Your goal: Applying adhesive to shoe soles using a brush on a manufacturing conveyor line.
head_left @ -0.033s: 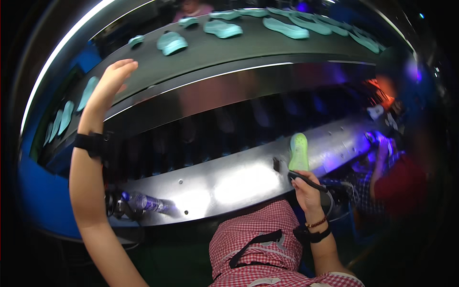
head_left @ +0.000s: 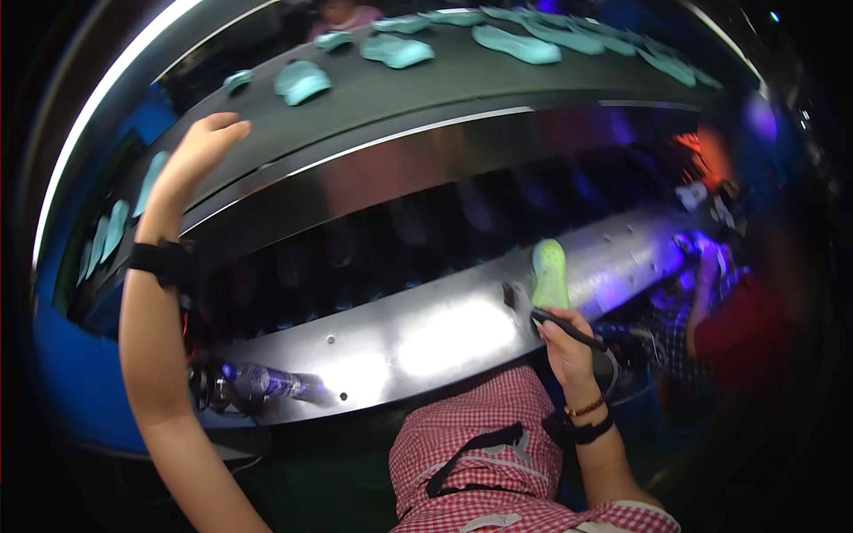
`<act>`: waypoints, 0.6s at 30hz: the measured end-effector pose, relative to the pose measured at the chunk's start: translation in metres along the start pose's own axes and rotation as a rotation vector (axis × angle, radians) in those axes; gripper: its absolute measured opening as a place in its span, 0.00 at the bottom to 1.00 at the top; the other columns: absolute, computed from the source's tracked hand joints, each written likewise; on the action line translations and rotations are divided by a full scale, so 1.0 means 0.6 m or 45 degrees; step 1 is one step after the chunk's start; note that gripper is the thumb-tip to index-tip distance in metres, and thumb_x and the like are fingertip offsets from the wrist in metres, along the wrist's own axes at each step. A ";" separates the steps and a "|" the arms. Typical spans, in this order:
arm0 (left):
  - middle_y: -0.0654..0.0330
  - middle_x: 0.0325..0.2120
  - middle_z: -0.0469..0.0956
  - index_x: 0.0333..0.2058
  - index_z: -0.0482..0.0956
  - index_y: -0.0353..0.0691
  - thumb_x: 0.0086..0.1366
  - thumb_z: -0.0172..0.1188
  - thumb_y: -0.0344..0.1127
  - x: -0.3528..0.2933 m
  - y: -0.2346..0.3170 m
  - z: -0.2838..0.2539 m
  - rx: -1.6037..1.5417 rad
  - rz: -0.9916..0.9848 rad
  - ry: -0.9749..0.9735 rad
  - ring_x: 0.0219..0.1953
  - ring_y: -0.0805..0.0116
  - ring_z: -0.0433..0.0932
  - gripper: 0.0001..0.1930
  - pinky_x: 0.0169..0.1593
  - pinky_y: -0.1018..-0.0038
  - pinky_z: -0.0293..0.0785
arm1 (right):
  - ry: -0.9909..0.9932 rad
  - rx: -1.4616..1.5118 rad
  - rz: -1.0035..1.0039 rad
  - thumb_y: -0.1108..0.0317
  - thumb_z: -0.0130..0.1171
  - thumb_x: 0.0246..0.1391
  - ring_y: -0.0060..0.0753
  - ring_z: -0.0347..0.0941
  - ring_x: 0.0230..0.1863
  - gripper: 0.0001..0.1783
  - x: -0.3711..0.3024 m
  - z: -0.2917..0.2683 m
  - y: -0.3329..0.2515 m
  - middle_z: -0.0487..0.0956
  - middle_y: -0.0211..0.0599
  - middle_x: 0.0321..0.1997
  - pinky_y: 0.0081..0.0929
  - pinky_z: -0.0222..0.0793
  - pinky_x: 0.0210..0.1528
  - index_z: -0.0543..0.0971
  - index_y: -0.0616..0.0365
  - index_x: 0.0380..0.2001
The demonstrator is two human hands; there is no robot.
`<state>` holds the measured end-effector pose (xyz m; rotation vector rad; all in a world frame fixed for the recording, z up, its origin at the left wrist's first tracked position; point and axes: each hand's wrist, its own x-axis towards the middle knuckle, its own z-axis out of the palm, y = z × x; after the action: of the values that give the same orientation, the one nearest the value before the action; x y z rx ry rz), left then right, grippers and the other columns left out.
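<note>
My left hand (head_left: 209,147) reaches out over the dark conveyor belt (head_left: 391,98), fingers bent loosely and slightly blurred, with nothing visible in it. Beside its wrist lies a teal shoe sole (head_left: 152,180). In my right hand (head_left: 569,351) is a brush (head_left: 573,329) with a black handle, its dark tip pointing left over the metal ledge. A yellow-green shoe sole (head_left: 550,271) rests on that ledge, just beyond my right fingers; its near end is partly hidden by them.
Several teal soles (head_left: 397,51) are spread along the belt. On the shiny metal ledge (head_left: 382,360), a clear bottle (head_left: 267,379) lies at the left. A person in a red top (head_left: 742,333) works at the right; another person (head_left: 338,13) is beyond the belt.
My left fingers look more bent than before. The whole view has shifted slightly, so the soles and ledge sit a little further left and up. The brush stays in my right hand.
</note>
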<state>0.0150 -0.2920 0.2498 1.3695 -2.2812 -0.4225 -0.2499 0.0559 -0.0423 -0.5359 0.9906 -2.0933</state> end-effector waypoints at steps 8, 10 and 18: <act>0.43 0.57 0.56 0.57 0.56 0.31 0.54 0.55 0.43 0.198 -0.036 -0.015 0.912 0.342 0.151 0.61 0.54 0.54 0.35 0.62 0.70 0.49 | -0.340 -1.621 -1.549 0.80 0.60 0.35 0.32 0.73 0.32 0.13 0.028 0.039 -0.054 0.75 0.37 0.38 0.22 0.72 0.31 0.77 0.61 0.31; 0.44 0.58 0.55 0.59 0.54 0.37 0.55 0.54 0.43 0.229 -0.046 0.009 0.847 0.437 0.052 0.61 0.55 0.53 0.35 0.62 0.69 0.49 | -0.346 -1.663 -1.597 0.79 0.60 0.36 0.30 0.72 0.34 0.13 0.030 0.030 -0.053 0.75 0.37 0.39 0.20 0.73 0.30 0.77 0.60 0.31; 0.44 0.58 0.55 0.61 0.48 0.41 0.55 0.54 0.43 0.282 -0.065 0.068 1.086 0.085 0.030 0.61 0.50 0.52 0.38 0.61 0.67 0.50 | -0.363 -1.625 -1.509 0.78 0.58 0.38 0.28 0.71 0.36 0.14 0.031 -0.004 -0.044 0.75 0.38 0.41 0.20 0.73 0.33 0.77 0.60 0.34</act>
<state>-0.0462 -0.4590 0.2331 1.6150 -2.5822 0.6708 -0.2748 0.0540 -0.0223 -2.4356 2.0692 -1.7799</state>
